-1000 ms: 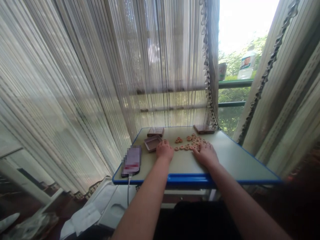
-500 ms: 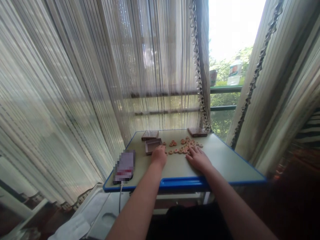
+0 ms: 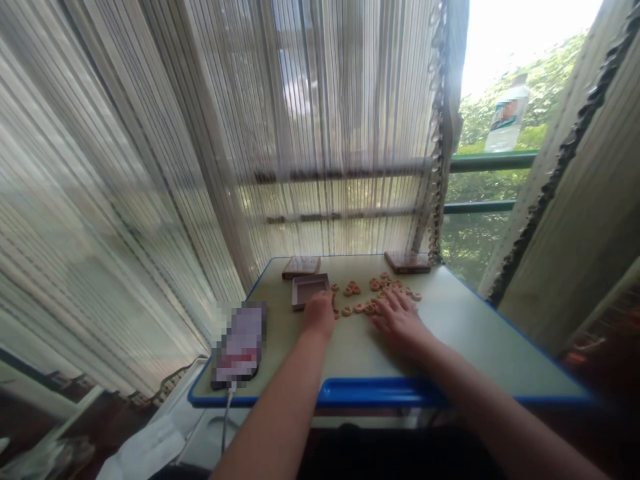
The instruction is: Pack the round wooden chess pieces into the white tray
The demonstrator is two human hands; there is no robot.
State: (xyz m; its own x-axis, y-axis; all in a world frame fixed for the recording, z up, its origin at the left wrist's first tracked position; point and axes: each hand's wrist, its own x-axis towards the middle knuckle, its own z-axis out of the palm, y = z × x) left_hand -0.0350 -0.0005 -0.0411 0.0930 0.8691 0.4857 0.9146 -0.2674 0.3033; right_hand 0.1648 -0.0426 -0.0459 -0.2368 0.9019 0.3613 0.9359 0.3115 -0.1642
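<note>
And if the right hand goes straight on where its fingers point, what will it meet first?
The right hand would likely meet small, round, tan pieces ahead; depth there is unclear.

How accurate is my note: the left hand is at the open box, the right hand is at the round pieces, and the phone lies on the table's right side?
One slip: the phone lies on the table's left side, as the head view shows. The left hand is at the open box, the right hand at the round pieces.
</note>
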